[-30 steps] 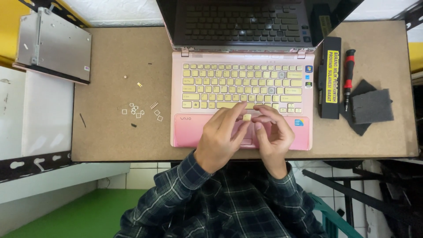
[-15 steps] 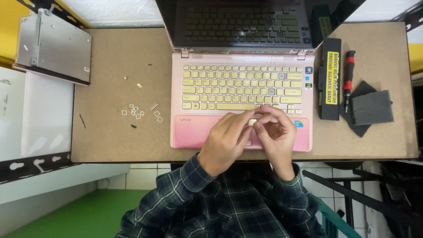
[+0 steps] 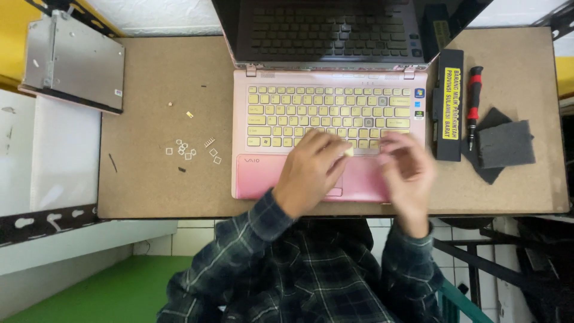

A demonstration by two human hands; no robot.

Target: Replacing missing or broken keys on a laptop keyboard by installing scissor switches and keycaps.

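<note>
On a brown worktop [image 3: 149, 84], a pink laptop [image 3: 263, 179] lies open with its dark screen tilted back at the top of the view. Both of the person's hands rest over the lower rows of its pale yellow keyboard [image 3: 311, 110]. The left hand [image 3: 311, 173] lies palm down, its grip pinched together on a small pale keycap [image 3: 348, 152] held at the fingertips, just above the palm rest. The right hand [image 3: 406, 170] hovers close beside it, blurred; whether its grip is apart or together cannot be told. Two keys on the right half of the keyboard show as grey gaps.

Left of the laptop, a scatter of small white clips [image 3: 188, 149] lies loose on the worktop. Further left, a silver metal drive [image 3: 75, 63] overhangs the worktop corner. Right of the laptop lie a long black battery pack [image 3: 449, 107], a red and black screwdriver [image 3: 473, 101] and dark grey foam pads [image 3: 505, 143].
</note>
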